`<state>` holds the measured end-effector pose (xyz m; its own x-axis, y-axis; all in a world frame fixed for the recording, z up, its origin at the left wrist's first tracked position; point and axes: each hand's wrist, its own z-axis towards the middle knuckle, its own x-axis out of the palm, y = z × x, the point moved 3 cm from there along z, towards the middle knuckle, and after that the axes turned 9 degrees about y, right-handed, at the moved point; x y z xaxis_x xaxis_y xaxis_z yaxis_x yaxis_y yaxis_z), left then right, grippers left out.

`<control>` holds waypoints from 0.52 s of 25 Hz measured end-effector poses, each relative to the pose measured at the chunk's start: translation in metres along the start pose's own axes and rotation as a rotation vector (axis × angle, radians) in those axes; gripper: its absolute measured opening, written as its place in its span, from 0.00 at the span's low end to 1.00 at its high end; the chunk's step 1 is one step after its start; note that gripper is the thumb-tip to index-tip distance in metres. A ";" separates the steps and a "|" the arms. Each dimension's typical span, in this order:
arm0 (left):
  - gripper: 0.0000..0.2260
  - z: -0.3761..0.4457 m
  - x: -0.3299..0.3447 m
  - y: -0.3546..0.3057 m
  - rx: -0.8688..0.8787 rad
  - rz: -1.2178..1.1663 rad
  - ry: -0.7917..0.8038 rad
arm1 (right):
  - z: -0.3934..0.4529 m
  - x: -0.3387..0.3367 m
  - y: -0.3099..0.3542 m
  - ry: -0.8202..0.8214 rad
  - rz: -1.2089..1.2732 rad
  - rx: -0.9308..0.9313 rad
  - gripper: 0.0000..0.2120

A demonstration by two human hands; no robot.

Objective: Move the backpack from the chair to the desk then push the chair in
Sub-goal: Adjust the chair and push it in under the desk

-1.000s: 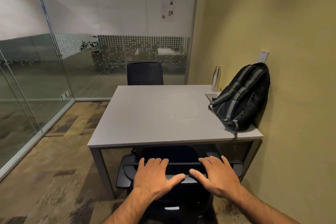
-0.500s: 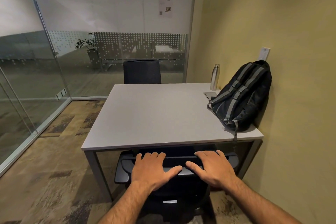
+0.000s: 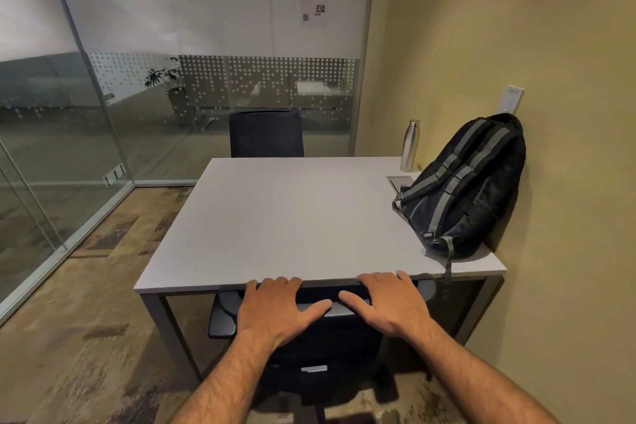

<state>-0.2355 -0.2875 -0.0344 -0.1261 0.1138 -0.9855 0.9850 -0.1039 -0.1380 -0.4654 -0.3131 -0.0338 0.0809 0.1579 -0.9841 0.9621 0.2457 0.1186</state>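
Flat, my left hand (image 3: 278,310) and right hand (image 3: 390,303) pressed splayed fingers on the black chair (image 3: 330,337); padded backpack (image 3: 471,186) at two o'clock on the smooth desk (image 3: 292,217).

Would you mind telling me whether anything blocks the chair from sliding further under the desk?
Nothing visible does. The black office chair is partly under the grey desk; both hands rest flat on its backrest top, fingertips at the desk's edge. The space beneath is dark.

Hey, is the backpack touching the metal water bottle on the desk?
Apart. The head view shows bare desk between the backpack and the water bottle.
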 end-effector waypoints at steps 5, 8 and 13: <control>0.50 0.033 -0.002 0.005 -0.005 0.007 -0.004 | 0.032 -0.004 -0.008 0.001 0.000 0.007 0.52; 0.49 0.050 -0.004 0.011 -0.002 0.014 -0.001 | 0.049 -0.004 -0.010 -0.009 -0.001 0.018 0.51; 0.52 0.075 -0.009 0.023 0.014 0.016 0.000 | 0.072 -0.009 -0.005 -0.006 -0.005 0.037 0.49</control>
<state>-0.2210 -0.3651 -0.0360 -0.1100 0.1124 -0.9876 0.9851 -0.1196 -0.1233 -0.4525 -0.3844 -0.0350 0.0777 0.1508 -0.9855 0.9714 0.2111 0.1089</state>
